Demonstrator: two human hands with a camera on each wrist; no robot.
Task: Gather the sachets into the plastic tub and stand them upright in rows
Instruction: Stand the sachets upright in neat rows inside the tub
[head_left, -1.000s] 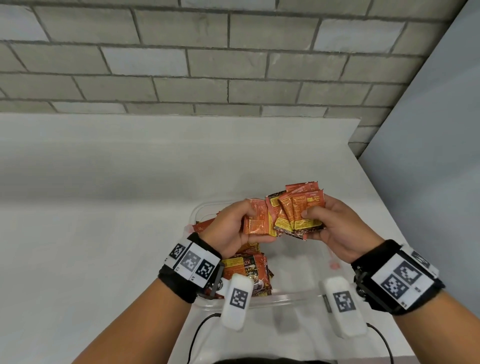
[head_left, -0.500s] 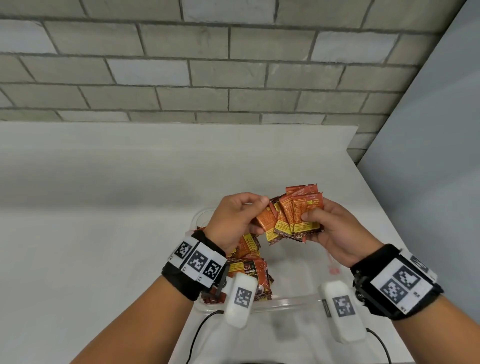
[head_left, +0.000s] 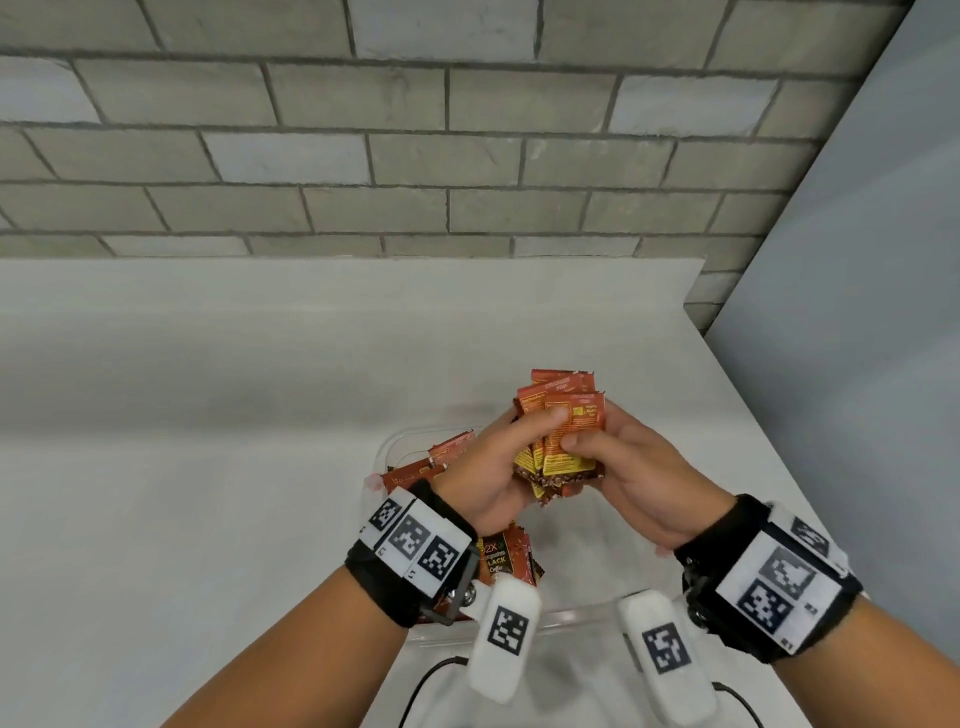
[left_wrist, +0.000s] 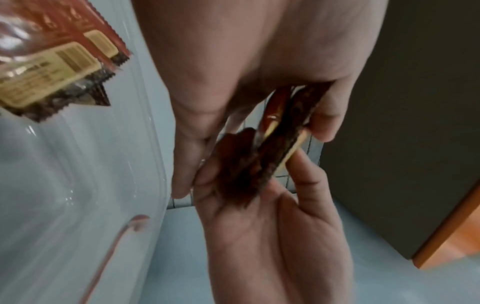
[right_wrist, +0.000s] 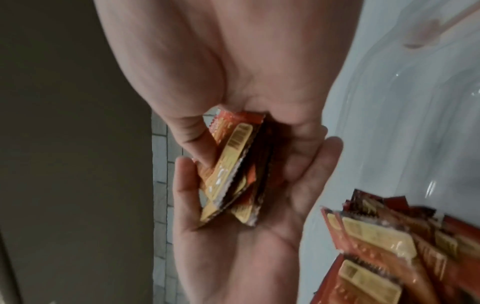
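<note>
Both hands hold one bundle of orange-red sachets (head_left: 563, 431) upright above the clear plastic tub (head_left: 571, 618). My left hand (head_left: 511, 457) grips the bundle from the left, thumb across its front. From the right, my right hand (head_left: 602, 457) pinches the same bundle, thumb on its front face. In the left wrist view the bundle of sachets (left_wrist: 272, 142) shows edge-on between the fingers of both hands. The right wrist view shows the sachets (right_wrist: 233, 170) fanned slightly in the grip. More sachets (head_left: 506, 561) lie in the tub's left part, partly hidden by my left wrist.
The tub sits on a white table (head_left: 182, 493) near its front right. A grey brick wall (head_left: 415, 156) runs behind the table, and a grey panel (head_left: 857, 312) stands along the right side. Loose sachets (right_wrist: 389, 246) lie heaped in the tub.
My left hand has brought its sachet against the bundle in my right hand, and both hands now close together on one squared-up stack.
</note>
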